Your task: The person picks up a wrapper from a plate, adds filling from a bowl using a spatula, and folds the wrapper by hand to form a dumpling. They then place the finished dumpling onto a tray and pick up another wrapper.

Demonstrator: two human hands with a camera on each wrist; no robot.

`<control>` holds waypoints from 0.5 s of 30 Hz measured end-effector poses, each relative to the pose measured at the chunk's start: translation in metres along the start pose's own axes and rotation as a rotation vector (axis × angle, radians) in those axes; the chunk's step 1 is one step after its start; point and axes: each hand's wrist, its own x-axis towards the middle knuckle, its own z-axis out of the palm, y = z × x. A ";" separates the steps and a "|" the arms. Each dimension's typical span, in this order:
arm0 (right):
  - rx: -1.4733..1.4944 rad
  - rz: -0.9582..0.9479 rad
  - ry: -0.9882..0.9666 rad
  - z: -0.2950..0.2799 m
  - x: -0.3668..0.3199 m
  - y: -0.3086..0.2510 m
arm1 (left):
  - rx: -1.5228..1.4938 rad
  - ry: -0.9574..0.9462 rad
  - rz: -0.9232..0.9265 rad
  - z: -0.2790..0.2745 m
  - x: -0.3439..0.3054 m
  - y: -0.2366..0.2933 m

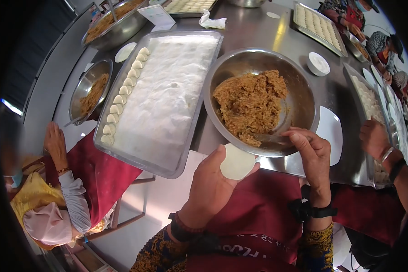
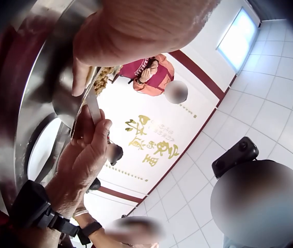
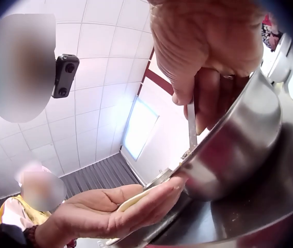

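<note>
My left hand (image 1: 211, 183) holds a round, pale dumpling wrapper (image 1: 238, 162) across its fingers, thumb at the wrapper's edge, just before the near rim of a large steel bowl (image 1: 306, 97). In the right wrist view this wrapper (image 3: 138, 197) lies over the upturned fingers. Brown minced filling (image 1: 251, 97) is heaped in the bowl. My right hand (image 1: 312, 152) reaches over the near right rim and grips a flat, narrow metal spatula (image 1: 269, 138). Its blade meets the filling at the near side. The right wrist view shows the spatula (image 3: 192, 126) pointing down beside the rim.
Left of the bowl, a floured tray (image 1: 181, 122) carries a row of folded dumplings (image 1: 118, 99). A smaller filling bowl (image 1: 105, 68) stands beyond it. A white cup (image 1: 318, 64) is right of the large bowl. Dumpling trays (image 1: 319, 29) stand farther off. Other people's hands (image 1: 374, 138) are at both sides.
</note>
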 end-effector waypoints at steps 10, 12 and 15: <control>0.212 0.032 0.136 -0.004 -0.002 -0.002 | -0.003 -0.029 0.024 0.000 -0.002 0.002; 0.153 0.066 0.155 -0.009 -0.003 -0.006 | 0.013 -0.030 0.008 -0.002 0.000 0.001; 0.018 0.060 0.179 -0.009 -0.005 -0.001 | 0.016 -0.016 -0.001 0.001 0.000 -0.001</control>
